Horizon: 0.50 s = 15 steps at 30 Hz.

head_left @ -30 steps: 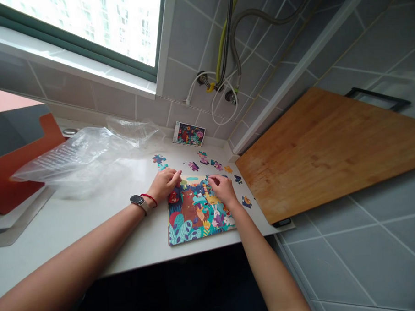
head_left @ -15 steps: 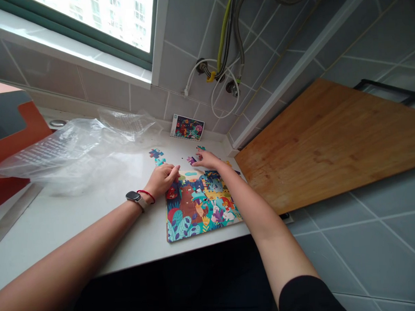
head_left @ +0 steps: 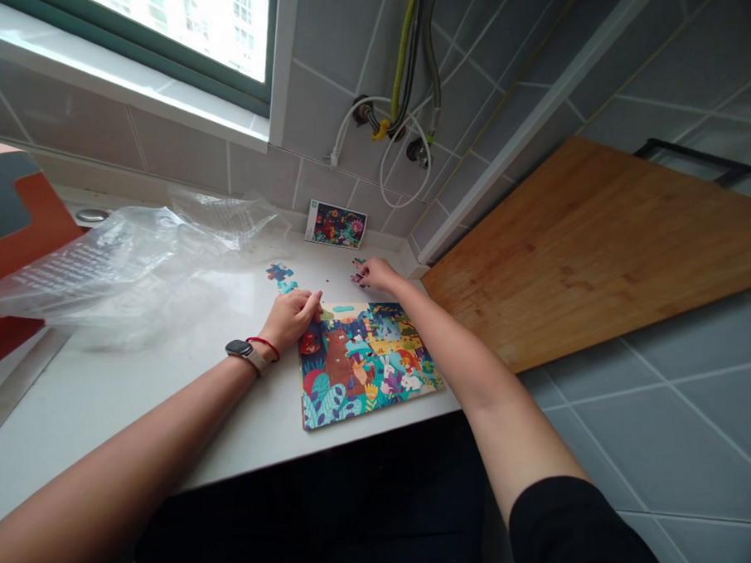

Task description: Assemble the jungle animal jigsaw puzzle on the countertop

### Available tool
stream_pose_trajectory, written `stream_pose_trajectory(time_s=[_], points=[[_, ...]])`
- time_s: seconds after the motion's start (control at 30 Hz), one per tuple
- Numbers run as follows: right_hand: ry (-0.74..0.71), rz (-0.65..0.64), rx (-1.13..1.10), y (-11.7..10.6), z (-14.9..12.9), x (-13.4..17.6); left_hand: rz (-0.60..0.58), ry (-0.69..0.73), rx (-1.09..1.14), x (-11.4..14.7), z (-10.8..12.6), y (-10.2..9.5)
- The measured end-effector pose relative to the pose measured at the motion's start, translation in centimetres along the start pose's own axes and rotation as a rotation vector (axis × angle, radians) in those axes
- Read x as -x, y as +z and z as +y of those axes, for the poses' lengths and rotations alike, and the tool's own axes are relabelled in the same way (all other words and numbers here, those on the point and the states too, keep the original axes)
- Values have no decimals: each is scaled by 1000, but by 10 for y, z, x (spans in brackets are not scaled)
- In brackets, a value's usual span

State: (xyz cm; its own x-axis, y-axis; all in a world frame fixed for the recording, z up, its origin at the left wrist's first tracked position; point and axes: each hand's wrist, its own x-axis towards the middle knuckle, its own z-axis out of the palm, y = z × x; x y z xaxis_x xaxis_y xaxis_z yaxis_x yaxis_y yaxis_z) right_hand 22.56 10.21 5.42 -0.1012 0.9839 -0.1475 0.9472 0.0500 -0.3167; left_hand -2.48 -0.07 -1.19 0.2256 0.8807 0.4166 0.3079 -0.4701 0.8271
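Observation:
A colourful jigsaw puzzle (head_left: 370, 365) with animals and plants lies in its flat tray near the counter's front edge, mostly filled, with a pale strip along the top. At its upper left corner rests my left hand (head_left: 291, 315), fingers curled together; what they hold, if anything, is hidden. Beyond the puzzle's top edge, my right hand (head_left: 380, 275) pinches a purple puzzle piece (head_left: 356, 278) between thumb and fingers. A dark green piece (head_left: 359, 261) lies just behind these fingertips. Blue puzzle pieces (head_left: 280, 272) and a teal piece (head_left: 287, 287) lie beyond my left hand.
A picture card (head_left: 336, 224) leans against the back wall. Crumpled clear plastic (head_left: 144, 258) spreads over the left of the white counter (head_left: 233, 429), beside an orange box (head_left: 37, 221). On the right leans a wooden board (head_left: 598, 255). Cables and hoses (head_left: 401, 89) hang from the tiled wall.
My right hand has closed on the purple piece and shifted slightly up and right with it. My left hand stays at the puzzle's corner. The view has moved a little.

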Motion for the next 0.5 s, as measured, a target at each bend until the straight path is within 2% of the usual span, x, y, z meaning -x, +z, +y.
stream_pose_trajectory(time_s=[0.13,0.23,0.4,0.5], points=[[21,9,-141,-17,17,24,-3,-6,18,0,2,0],[20,-68,-293,-26,23,42,-14,11,34,1,4,-2],[-13,-264,-507,-26,13,64,-108,47,102,3,3,-4],[-40,-325,-582,-20,2,70,-178,88,184,4,3,-5]])
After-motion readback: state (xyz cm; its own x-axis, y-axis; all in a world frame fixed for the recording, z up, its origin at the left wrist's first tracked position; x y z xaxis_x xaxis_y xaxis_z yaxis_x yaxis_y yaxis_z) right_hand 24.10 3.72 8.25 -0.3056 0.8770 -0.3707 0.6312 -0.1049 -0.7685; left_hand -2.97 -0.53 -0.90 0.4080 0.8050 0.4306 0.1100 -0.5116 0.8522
